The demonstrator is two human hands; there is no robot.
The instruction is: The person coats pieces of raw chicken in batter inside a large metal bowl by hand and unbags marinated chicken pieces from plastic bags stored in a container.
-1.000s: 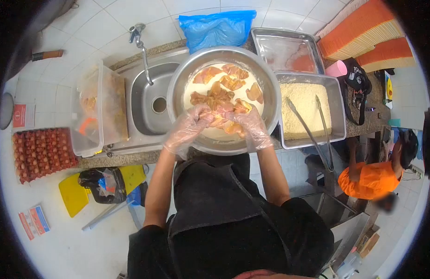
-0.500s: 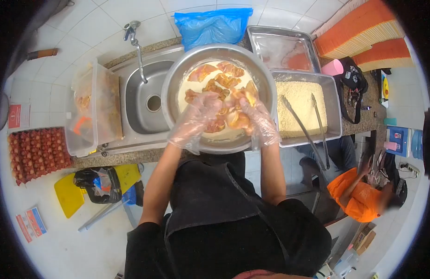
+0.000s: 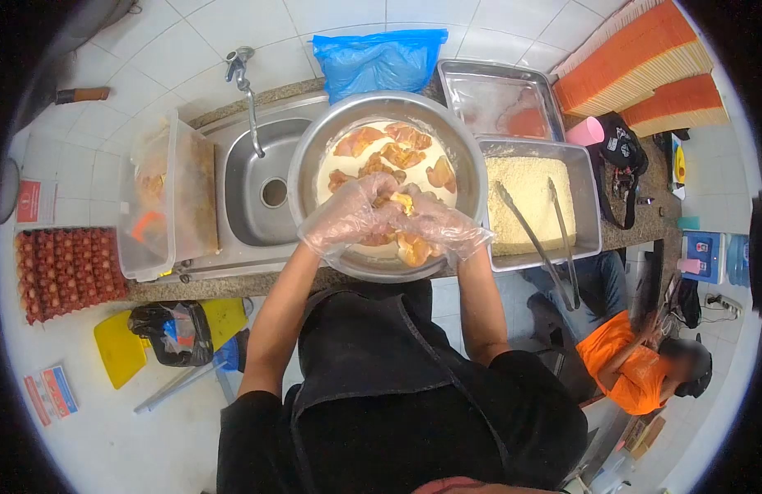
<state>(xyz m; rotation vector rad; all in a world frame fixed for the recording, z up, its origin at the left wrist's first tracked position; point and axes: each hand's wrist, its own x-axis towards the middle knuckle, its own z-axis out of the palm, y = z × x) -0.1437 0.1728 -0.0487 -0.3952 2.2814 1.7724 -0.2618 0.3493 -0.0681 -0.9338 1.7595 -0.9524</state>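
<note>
Nearest, the left hand and the right hand, both in clear plastic gloves, are meeting over the bowl and gripping a piece of meat between them, its yellowish part showing in the gap. More meat is showing just under the hands; whether it is joined to the held piece, I cannot tell. Beyond the fingers, several other pieces are lying spread on a white layer in the bowl, powder or batter being hard to tell apart here. The handling is looking partway along: these pieces are already resting in the bowl, mostly orange-brown on top with little white showing, while the held one is not yet lying among them. Just right of the bowl, a deep tray is holding pale yellow crumbs, their surface looking fairly level and little used. Open tongs are resting across it, their joined end jutting past the near edge. Left of the bowl, past the sink, a cloudy tub is standing with something orange-brown inside; whether that is more meat remaining, I cannot tell. Farther back on the bench, a blue bag is sitting behind the bowl, beside a shallow metal tray.
</note>
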